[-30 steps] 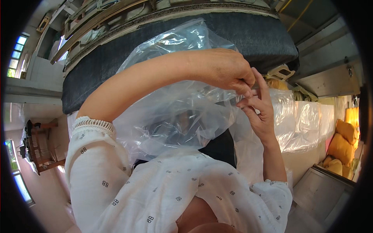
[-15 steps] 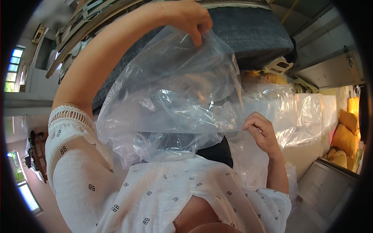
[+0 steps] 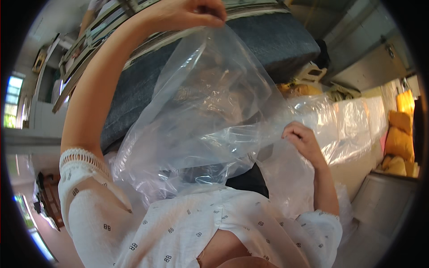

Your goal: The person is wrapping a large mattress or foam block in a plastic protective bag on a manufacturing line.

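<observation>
My left hand [image 3: 201,13] is raised at the top of the view, its fingers pinched on the upper corner of a clear plastic bag [image 3: 210,94]. The bag hangs down from there in a wide, wrinkled triangle and reaches toward my lap. To its right, my right hand [image 3: 304,140] is held up with the fingers curled in. Its fingertips look apart from the hanging bag, and nothing shows in them. More clear plastic [image 3: 290,183] lies behind and below this hand. A dark patch of cloth [image 3: 250,181] shows under the bag's lower end.
Beyond the bag stretches a long dark grey padded surface [image 3: 277,40], with wooden slats [image 3: 94,49] at the upper left. Stacked, shiny plastic-wrapped packs [image 3: 353,120] stand to the right. Yellow bundles [image 3: 400,138] are farther right, near a grey metal box [image 3: 384,196].
My left hand has moved up and to the left, drawing the bag's corner with it. The bag's right edge has come away from my right hand, which has risen slightly.
</observation>
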`<state>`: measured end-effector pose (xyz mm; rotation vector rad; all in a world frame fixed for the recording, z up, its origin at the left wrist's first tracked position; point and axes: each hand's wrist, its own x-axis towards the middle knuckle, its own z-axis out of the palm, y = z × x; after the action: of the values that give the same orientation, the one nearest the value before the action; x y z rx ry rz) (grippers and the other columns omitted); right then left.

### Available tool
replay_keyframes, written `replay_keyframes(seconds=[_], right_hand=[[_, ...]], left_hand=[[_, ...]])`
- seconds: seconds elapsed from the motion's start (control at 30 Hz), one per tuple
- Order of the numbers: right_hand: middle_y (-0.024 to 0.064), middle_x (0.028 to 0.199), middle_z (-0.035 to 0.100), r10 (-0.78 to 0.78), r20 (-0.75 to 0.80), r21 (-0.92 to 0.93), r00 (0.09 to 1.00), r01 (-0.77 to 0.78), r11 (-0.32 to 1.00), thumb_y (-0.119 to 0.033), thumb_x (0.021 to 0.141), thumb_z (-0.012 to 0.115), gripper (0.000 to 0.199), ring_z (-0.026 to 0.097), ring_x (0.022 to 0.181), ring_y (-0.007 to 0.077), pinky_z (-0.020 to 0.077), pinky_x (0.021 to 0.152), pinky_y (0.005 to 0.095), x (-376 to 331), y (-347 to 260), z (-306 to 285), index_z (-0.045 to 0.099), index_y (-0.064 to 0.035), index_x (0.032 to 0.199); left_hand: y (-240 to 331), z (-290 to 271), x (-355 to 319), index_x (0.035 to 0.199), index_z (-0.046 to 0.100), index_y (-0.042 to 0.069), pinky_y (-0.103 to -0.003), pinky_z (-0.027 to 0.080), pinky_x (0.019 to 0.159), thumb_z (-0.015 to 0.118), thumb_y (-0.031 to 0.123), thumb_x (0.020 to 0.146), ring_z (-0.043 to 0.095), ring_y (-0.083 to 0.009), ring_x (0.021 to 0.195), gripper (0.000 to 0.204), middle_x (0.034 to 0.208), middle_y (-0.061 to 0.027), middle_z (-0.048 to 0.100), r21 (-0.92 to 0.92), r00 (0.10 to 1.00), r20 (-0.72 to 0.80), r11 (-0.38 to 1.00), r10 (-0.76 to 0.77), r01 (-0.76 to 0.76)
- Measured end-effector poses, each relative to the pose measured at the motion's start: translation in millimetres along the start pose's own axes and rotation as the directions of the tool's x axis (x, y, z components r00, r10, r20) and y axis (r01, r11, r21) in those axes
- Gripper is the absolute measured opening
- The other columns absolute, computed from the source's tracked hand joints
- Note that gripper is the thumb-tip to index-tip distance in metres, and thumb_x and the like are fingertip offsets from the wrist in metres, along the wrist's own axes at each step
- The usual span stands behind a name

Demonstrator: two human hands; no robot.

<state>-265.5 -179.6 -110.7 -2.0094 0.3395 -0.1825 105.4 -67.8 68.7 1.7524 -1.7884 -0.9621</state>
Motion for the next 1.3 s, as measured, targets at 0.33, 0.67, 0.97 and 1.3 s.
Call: replay_keyframes(seconds=[0.33,0.67,0.97,1.3], right_hand=[[-0.0052,0.070,0.051,-0.127,-0.621,-0.001,0.774,0.161,0.987,-0.016,0.080,0.063,0.013,0.044,0.066,0.0026,0.0373,0.062,0.0174,64.8,-12.3,-109.2,0.059,-0.0036,0.079],[-0.0045,0.064,0.053,-0.122,-0.594,0.071,0.795,0.203,0.977,-0.012,0.076,0.066,0.013,0.045,0.061,0.0016,0.0373,0.056,0.0169,89.2,-63.5,-42.3,0.058,-0.0030,0.072],[-0.0047,0.065,0.052,-0.113,-0.474,0.189,0.873,0.227,0.955,-0.011,0.077,0.065,0.012,0.046,0.064,0.0017,0.0380,0.058,0.0172,79.3,-70.4,-18.9,0.057,-0.0039,0.073],[-0.0016,0.065,0.054,0.168,-0.266,-0.029,0.949,-0.182,0.983,-0.014,0.078,0.064,0.011,0.048,0.060,0.0061,0.0377,0.055,0.0199,1.6,-0.5,-28.8,0.062,-0.0034,0.079]], left_hand=[[48.4,9.4,-64.6,0.113,0.049,0.001,-0.021,0.044,0.063,0.043,0.014,0.090,0.056,-0.0123,0.064,0.027,0.102,-0.0101,0.059,-0.203,0.438,-0.689,0.425,0.578,-0.882],[40.3,199.2,33.9,0.091,0.057,0.001,-0.021,0.042,0.062,0.060,0.003,0.079,0.052,-0.0087,0.070,0.012,0.080,-0.0022,0.056,-0.332,0.701,-0.712,0.864,0.034,-0.379],[14.3,194.1,51.1,0.095,0.064,0.004,-0.020,0.044,0.065,0.062,0.006,0.080,0.054,-0.0071,0.073,0.016,0.079,-0.0007,0.056,-0.421,0.725,-0.689,0.810,0.007,-0.408],[-35.1,146.2,21.1,0.092,0.055,0.010,-0.021,0.041,0.060,0.053,0.020,0.088,0.048,-0.0076,0.066,0.011,0.073,0.0017,0.051,-0.610,0.586,-0.768,0.573,-0.259,-0.547]])
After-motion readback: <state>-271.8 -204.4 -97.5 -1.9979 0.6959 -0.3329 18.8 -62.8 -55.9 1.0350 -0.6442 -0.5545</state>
